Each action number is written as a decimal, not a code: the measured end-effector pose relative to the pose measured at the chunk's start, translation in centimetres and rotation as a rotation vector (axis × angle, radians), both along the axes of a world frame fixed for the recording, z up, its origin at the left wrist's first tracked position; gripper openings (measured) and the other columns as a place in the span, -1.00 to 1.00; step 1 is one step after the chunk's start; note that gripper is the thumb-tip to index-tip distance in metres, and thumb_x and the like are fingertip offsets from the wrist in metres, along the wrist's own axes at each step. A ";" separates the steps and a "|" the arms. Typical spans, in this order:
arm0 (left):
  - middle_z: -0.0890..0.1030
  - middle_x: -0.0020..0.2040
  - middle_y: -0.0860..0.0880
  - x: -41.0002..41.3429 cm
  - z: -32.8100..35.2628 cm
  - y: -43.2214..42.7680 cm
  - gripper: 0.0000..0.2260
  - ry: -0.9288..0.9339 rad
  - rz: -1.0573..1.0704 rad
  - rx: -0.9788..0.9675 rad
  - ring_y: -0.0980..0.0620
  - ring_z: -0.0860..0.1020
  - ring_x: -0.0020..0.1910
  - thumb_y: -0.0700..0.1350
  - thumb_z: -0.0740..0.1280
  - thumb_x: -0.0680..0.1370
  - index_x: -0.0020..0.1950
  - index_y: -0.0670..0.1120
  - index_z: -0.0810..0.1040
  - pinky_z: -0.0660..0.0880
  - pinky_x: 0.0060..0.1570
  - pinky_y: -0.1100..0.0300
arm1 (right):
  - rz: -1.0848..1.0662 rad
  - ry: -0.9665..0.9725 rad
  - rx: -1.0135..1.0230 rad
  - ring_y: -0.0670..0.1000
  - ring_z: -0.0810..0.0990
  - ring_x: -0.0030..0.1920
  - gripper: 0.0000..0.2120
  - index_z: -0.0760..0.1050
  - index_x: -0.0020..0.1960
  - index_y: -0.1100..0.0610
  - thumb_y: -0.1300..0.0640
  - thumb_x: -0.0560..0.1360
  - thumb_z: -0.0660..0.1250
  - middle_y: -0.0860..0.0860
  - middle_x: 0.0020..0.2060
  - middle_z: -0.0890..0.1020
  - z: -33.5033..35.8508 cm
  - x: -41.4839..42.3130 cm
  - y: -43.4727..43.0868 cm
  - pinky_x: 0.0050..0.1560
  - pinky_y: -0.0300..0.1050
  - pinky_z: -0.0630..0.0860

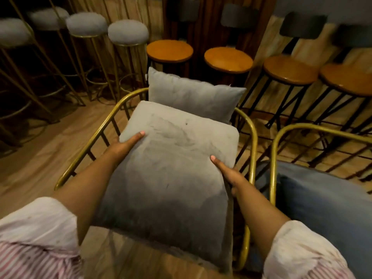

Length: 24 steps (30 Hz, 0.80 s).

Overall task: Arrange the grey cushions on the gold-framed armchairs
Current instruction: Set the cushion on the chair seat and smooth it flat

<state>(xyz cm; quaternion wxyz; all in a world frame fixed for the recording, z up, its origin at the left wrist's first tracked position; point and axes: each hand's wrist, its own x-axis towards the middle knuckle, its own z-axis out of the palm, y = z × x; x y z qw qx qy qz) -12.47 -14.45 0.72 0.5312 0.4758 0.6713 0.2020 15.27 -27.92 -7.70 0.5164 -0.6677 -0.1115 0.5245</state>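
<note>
Striped pink-and-white sleeves (38, 238) are filling the bottom corners, pushed up over bare forearms. Both hands are gripping a big grey cushion (171, 178) by its sides, over the seat of a gold-framed armchair (84, 154). The left hand (124, 143) is clamping the cushion's left edge, thumb lying flat on top, the other fingers tucked underneath and hidden. The right hand (227, 172) is doing the same on the right edge, thumb pressing on top, the rest out of sight below. A second grey cushion (193, 95) is standing upright against the chair's back, just behind the held one. To the right, another gold-framed armchair (281, 137) is holding a darker blue-grey cushion (326, 198). Behind, wooden stools (228, 59) and fluffy grey bar stools (127, 32) are lining the wall on a wooden floor (40, 148).
</note>
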 end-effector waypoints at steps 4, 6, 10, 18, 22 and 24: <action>0.24 0.52 -0.10 2.8 4.0 -3.0 0.11 -0.045 -0.012 0.007 -0.26 0.31 0.43 0.49 0.38 0.12 0.54 0.09 0.05 0.27 0.37 -0.24 | -0.054 -0.080 0.081 0.11 0.57 0.21 0.11 0.30 0.44 0.10 -0.25 0.00 0.62 0.02 0.27 0.55 4.3 3.5 -2.9 0.19 0.08 0.53; 0.22 0.53 -0.09 5.4 5.5 -5.3 0.07 -0.069 -0.012 0.077 -0.25 0.29 0.44 0.44 0.40 0.19 0.54 0.04 0.04 0.28 0.38 -0.18 | -0.076 -0.102 0.135 0.10 0.60 0.17 0.04 0.37 0.37 0.12 -0.22 -0.01 0.63 0.00 0.24 0.58 6.5 5.9 -5.5 0.16 0.09 0.56; 0.29 0.49 -0.10 12.1 7.2 -11.2 0.01 -0.167 -0.065 0.190 -0.23 0.36 0.39 0.37 0.43 0.22 0.53 -0.03 0.12 0.34 0.31 -0.13 | -0.132 -0.110 0.178 0.10 0.60 0.18 -0.05 0.35 0.40 0.08 -0.19 0.11 0.61 0.01 0.24 0.57 8.8 12.5 -12.0 -0.04 -0.04 0.61; 0.33 0.45 -0.17 26.8 7.3 -23.0 -0.06 -0.225 -0.172 0.181 -0.26 0.40 0.33 0.32 0.42 0.28 0.50 -0.08 0.14 0.37 0.31 -0.17 | -0.198 -0.183 0.147 0.15 0.56 0.23 0.07 0.27 0.46 0.09 -0.24 0.09 0.60 0.06 0.31 0.52 10.7 26.2 -27.7 0.04 0.01 0.55; 0.34 0.45 -0.18 33.3 6.7 -26.7 -0.03 -0.240 -0.232 0.143 -0.26 0.40 0.33 0.31 0.45 0.26 0.51 -0.10 0.14 0.38 0.29 -0.24 | -0.245 -0.191 0.112 0.17 0.55 0.24 0.18 0.26 0.46 0.04 -0.31 -0.03 0.62 0.06 0.35 0.50 9.9 32.6 -33.6 0.13 0.16 0.56; 0.30 0.47 -0.18 36.6 6.2 -28.2 -0.05 -0.244 -0.266 0.118 -0.28 0.37 0.36 0.28 0.44 0.30 0.52 -0.10 0.10 0.35 0.29 -0.25 | -0.273 -0.187 0.120 0.17 0.51 0.27 0.00 0.27 0.45 0.09 -0.21 0.15 0.59 0.01 0.31 0.50 11.0 34.5 -35.9 0.03 0.02 0.55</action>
